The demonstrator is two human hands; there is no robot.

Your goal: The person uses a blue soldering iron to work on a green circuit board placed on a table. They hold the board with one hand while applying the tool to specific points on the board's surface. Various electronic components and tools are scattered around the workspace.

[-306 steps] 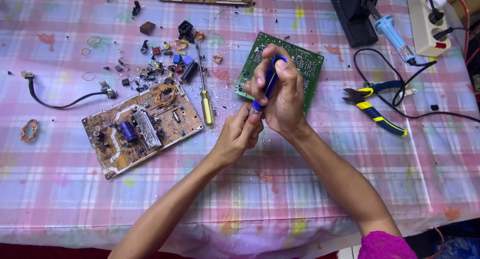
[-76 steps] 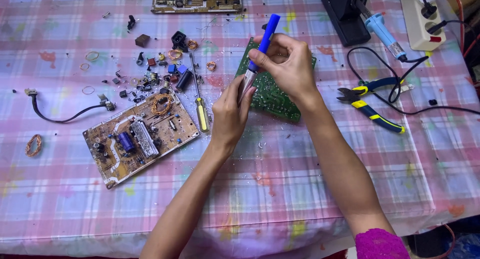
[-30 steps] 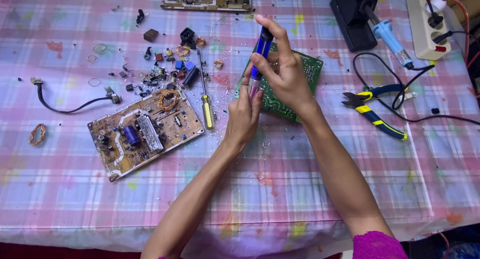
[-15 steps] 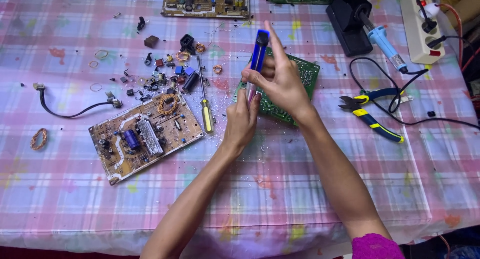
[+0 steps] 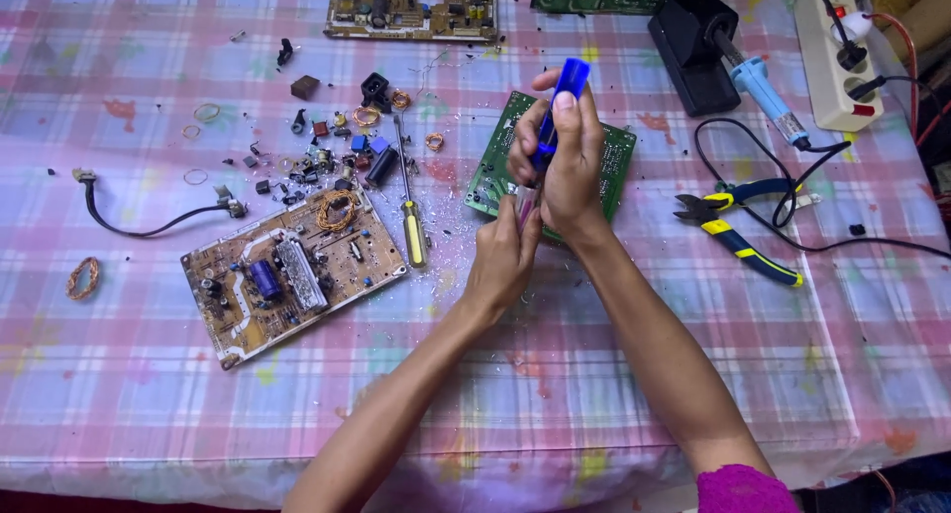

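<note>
The blue-handled tool (image 5: 555, 112) stands nearly upright above the middle of the tabletop, over the near edge of a green circuit board (image 5: 609, 161). The right hand (image 5: 565, 161) wraps its handle, fingers curled tight around it and the thumb lying up along the blue shaft. The left hand (image 5: 505, 256) sits just below, fingers closed on the tool's lower end, where a pale pinkish part shows between the two hands; what exactly it grips there is too small to tell.

Nearer the front edge the pink checked tablecloth (image 5: 198, 414) is crossed only by the two forearms. Left of the hands lies a brown circuit board (image 5: 292, 280), set at a slant, with a yellow-handled screwdriver (image 5: 411, 221) just beside its right corner. Beyond that board is a scatter of small loose components (image 5: 342, 147), and a black cable (image 5: 149, 216) lies toward the left edge. To the right of the hands lie blue-and-yellow pliers (image 5: 738, 226). Farther back on the right are a soldering iron (image 5: 768, 97) with its black stand (image 5: 693, 52) and a white power strip (image 5: 837, 57) at the far right corner. Another brown circuit board (image 5: 411, 8) lies at the far edge.
</note>
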